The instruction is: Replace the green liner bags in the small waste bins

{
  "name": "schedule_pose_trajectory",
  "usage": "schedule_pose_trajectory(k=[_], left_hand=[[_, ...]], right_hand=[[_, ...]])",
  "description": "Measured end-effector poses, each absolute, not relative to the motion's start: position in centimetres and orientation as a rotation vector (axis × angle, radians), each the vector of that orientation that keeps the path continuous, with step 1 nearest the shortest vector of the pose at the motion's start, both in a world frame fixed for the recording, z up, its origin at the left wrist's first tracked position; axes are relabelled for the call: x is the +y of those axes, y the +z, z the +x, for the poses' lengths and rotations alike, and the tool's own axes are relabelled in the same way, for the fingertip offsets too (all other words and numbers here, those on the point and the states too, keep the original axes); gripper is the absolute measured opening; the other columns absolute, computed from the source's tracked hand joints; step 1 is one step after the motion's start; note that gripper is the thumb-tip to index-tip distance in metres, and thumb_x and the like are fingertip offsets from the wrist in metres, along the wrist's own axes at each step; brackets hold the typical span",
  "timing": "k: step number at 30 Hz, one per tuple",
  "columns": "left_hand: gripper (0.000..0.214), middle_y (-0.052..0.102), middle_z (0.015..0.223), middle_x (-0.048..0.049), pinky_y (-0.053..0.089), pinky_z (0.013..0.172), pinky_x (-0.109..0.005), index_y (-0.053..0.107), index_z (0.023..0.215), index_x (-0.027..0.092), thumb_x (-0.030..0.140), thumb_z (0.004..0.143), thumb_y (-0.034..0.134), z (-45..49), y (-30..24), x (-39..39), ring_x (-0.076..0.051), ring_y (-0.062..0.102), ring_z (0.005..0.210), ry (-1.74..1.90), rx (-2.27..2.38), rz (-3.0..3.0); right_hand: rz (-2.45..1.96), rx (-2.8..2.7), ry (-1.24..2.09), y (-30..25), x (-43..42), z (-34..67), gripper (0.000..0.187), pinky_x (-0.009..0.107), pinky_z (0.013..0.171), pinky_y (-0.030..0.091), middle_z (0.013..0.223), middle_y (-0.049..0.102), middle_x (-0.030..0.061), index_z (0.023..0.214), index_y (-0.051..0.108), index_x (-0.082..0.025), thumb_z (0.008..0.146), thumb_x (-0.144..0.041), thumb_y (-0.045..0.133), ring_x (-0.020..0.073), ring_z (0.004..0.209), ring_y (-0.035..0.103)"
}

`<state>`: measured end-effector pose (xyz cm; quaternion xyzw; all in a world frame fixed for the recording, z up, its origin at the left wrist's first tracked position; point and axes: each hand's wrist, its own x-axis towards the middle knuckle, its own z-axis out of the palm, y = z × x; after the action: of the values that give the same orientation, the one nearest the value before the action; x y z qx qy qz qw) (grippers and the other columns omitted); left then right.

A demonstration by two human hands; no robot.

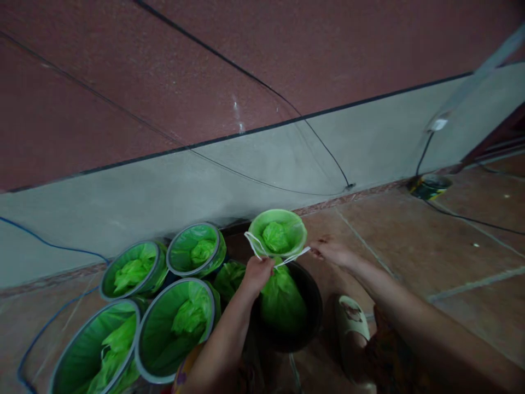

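Green bag [284, 303] sits bulging in a dark bucket [316, 303] on the tiled floor [410, 246], right of the grey-rimmed bins [214, 313]; the left grip [259, 273] is closed on the white cord [301, 254] by the bag's top, the right grip [330, 250] pinches an end of it. The work looks partway along: the neck appears gathered; no finished knot can be made out; the cord is not yet released.

So the left forearm [229, 328] reaches straight out, left hand [260, 272] curled into a loose fist. Right forearm [402, 298] slants in from the side, right hand [327, 249] just beside the left, fingers kinda pinched.
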<state>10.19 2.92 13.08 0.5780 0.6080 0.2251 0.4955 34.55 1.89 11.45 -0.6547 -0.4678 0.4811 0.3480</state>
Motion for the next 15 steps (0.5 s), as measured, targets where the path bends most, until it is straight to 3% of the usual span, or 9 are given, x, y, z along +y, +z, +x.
schedule_pose_trajectory(k=[4,7,11,15], left_hand=[[0.033,0.058,0.059,0.0003,0.024,0.045,-0.023,0.045,0.050,0.018,0.038,0.069,0.063,10.9,13.7,2.6,-0.006,0.040,0.044,0.776,1.217,0.943],[0.040,0.056,0.057,0.0018,0.027,0.045,-0.021,0.050,0.056,0.017,0.049,0.066,0.072,11.1,14.3,2.5,-0.006,0.043,0.045,0.783,1.130,0.873],[0.039,0.055,0.058,0.0045,0.033,0.052,-0.021,0.067,0.080,0.013,0.043,0.059,0.081,11.5,14.5,2.2,-0.006,0.045,0.050,0.675,1.000,1.039],[0.034,0.051,0.054,0.0052,0.031,0.052,-0.021,0.067,0.073,0.013,0.044,0.064,0.077,11.8,14.0,1.8,-0.006,0.041,0.050,0.532,0.867,1.295]], right_hand=[[-1.289,-0.905,1.523,14.2,1.0,33.2,0.025,0.025,0.062,0.048,0.064,0.065,0.0024,0.069,0.070,-0.016,0.073,-0.040,0.070,0.0121,0.062,0.058],[-1.004,-0.891,1.675,15.9,0.6,32.8,0.028,0.026,0.070,0.051,0.074,0.070,0.0040,0.082,0.074,-0.014,0.077,-0.042,0.072,0.0124,0.069,0.062],[-0.857,-0.969,1.774,16.6,0.3,31.8,0.027,0.028,0.078,0.052,0.082,0.074,0.0067,0.082,0.074,-0.013,0.081,-0.040,0.071,0.0133,0.074,0.066],[-0.779,-0.965,1.790,16.5,0.2,30.6,0.027,0.030,0.079,0.052,0.082,0.073,0.0060,0.084,0.073,-0.014,0.082,-0.041,0.071,0.0139,0.076,0.067]])
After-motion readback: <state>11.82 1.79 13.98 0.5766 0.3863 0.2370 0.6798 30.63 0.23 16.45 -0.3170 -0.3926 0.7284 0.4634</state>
